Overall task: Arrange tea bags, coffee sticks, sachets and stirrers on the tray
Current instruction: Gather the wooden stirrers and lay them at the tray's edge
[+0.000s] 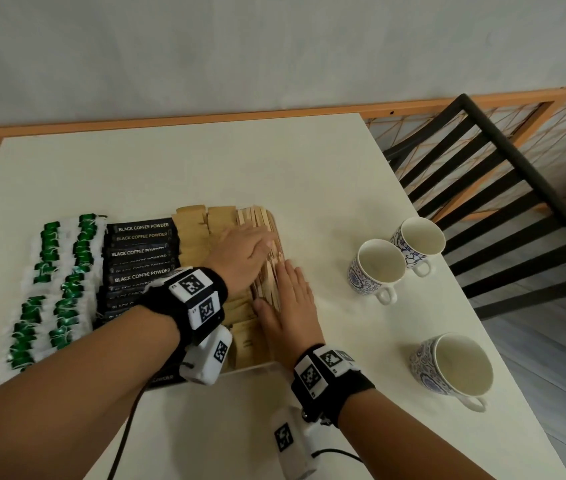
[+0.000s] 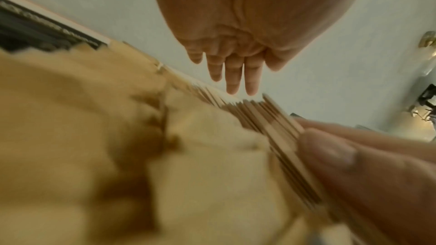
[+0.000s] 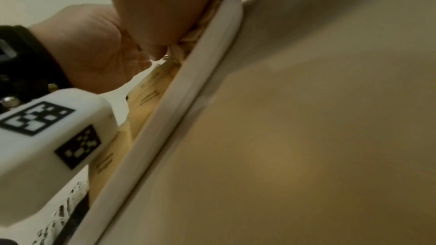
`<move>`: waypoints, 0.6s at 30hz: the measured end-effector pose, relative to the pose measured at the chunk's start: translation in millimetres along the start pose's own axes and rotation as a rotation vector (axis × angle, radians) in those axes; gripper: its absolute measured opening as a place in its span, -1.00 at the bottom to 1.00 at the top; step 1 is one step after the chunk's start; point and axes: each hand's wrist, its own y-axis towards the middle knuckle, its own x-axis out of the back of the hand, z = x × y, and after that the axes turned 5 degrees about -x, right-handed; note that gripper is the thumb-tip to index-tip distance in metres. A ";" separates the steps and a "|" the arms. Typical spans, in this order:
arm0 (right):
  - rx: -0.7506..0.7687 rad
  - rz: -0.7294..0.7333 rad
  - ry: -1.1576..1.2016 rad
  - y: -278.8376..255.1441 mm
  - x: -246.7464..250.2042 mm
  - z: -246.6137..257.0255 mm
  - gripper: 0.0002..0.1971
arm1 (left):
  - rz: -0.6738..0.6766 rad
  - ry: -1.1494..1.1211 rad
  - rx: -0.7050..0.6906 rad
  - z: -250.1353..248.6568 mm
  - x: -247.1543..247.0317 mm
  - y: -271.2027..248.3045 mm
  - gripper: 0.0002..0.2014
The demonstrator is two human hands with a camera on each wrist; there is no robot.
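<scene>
the left hand (image 1: 240, 252) lies flat, fingers straight, pressing down on the wooden stirrers (image 1: 263, 221) at the right end of the tray (image 1: 257, 368). the right hand (image 1: 286, 308) is flat too, fingers straight and together, its inner edge against the outer side of the same stirrer row, its thumb touching the near end of the stirrers; neither hand grasps anything. just left of the stirrers stand two rows of brown paper sachets (image 1: 189, 233), then a stack of black coffee sticks (image 1: 141, 252) marked "black coffee powder", then green-and-white tea bags (image 1: 54, 282) in rows at the far left. the tray sits on a pale table (image 1: 205, 168). well to the right stand three blue-patterned cups (image 1: 376, 268), upright, and a dark slatted chair (image 1: 489, 188) stands beyond the table's right edge.
</scene>
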 end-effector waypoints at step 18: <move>0.045 0.118 0.092 -11.9 22.0 -11.4 -0.29 | 0.208 0.205 0.017 6.0 10.8 -15.4 -0.43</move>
